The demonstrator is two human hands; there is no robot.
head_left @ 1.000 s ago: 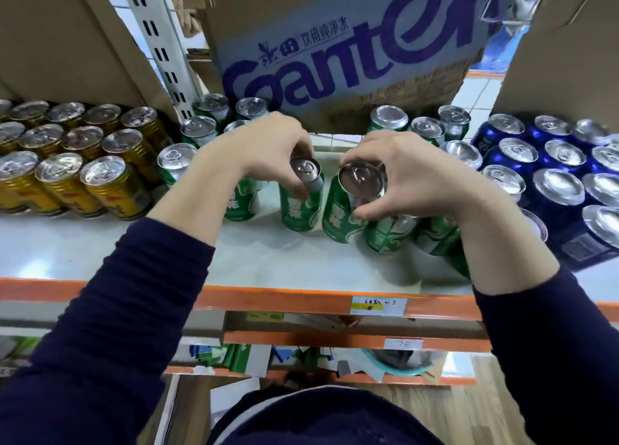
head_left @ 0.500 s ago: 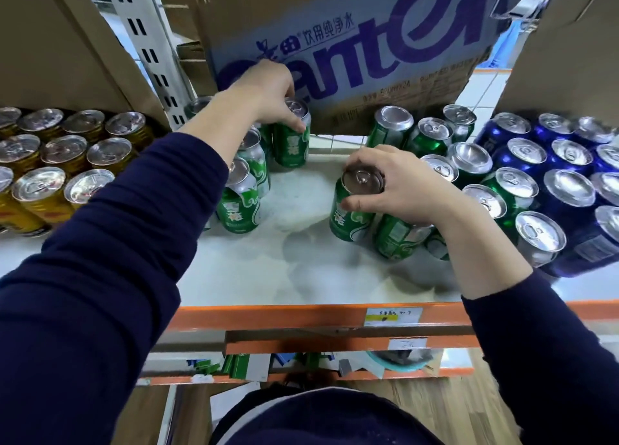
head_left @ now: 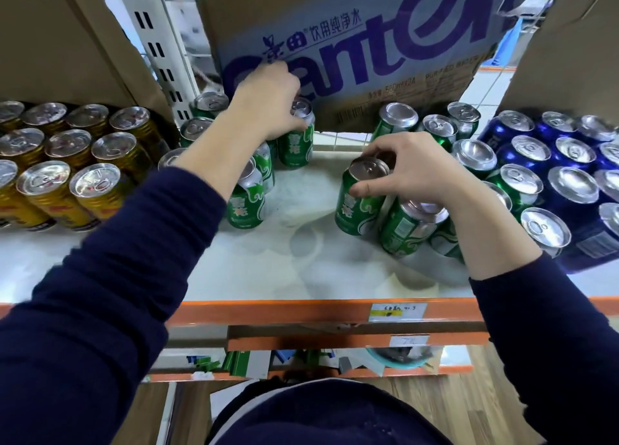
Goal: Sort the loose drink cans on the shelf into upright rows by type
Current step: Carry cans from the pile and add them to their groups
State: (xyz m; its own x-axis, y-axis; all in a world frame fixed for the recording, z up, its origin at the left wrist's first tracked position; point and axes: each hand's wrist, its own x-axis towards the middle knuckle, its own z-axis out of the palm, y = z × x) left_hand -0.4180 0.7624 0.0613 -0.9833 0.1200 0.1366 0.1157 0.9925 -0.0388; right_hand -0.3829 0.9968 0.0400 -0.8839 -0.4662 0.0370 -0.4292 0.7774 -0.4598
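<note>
Grip status: my left hand (head_left: pixel 268 106) curled its fingers over the far green can (head_left: pixel 296 146), while my right hand (head_left: pixel 415 173) pinched the near green can (head_left: pixel 355 206) at its rim.

The water carton (head_left: pixel 351 42) overhangs the back of the shelf (head_left: pixel 301 270), so headroom there is low. In front of the carton a bare strip of shelf runs to the orange front edge, open from above. Left of the carton the slotted upright (head_left: pixel 157 52) and the gold cans (head_left: pixel 67 163) block the way; right of it stand the blue cans (head_left: pixel 569 163). Green cans (head_left: pixel 517 185) flank the strip on both sides, and the left hand (head_left: pixel 268 106) gripping the back can (head_left: pixel 298 143) and the right hand (head_left: pixel 412 170) gripping the front can (head_left: pixel 358 206) narrow it.
</note>
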